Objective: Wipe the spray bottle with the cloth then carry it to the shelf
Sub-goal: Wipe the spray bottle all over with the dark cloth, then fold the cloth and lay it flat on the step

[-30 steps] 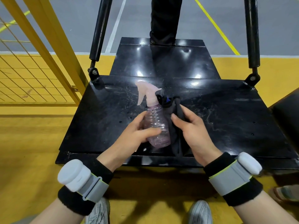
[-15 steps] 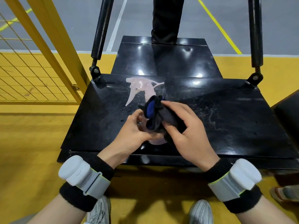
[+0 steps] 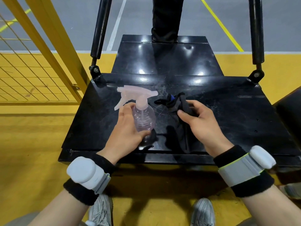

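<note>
The left hand (image 3: 125, 134) wraps its fingers and thumb round the lower body of the clear spray bottle (image 3: 143, 118), which it holds above the near left part of the black metal platform (image 3: 228, 119); whether the base rests on the metal or hangs just over it I cannot tell. To the right, apart from the bottle, the right hand (image 3: 202, 121) grips a bunched dark cloth (image 3: 180, 105) with a blue patch, and the cloth's tail trails down to the platform's front edge. The likeliest trouble is the slick plastic: gripped low and one-handed, the bottle could twist or slip when the cloth rubs against it, and it would then drop onto the platform or past its near edge. A rub across the head could also catch the pale pink trigger (image 3: 119, 103) and squeeze out a spray. The loose tail of the cloth might drag along the edge or slide out of the hand. With the cloth off the bottle, heading for the shelf now could leave parts of it unwiped. The bottle's long axis runs close to upright, base toward the person and head up and away. The nozzle (image 3: 119, 90) points left, toward the yellow mesh fence (image 3: 32, 75), with the trigger hanging beneath it.
</note>
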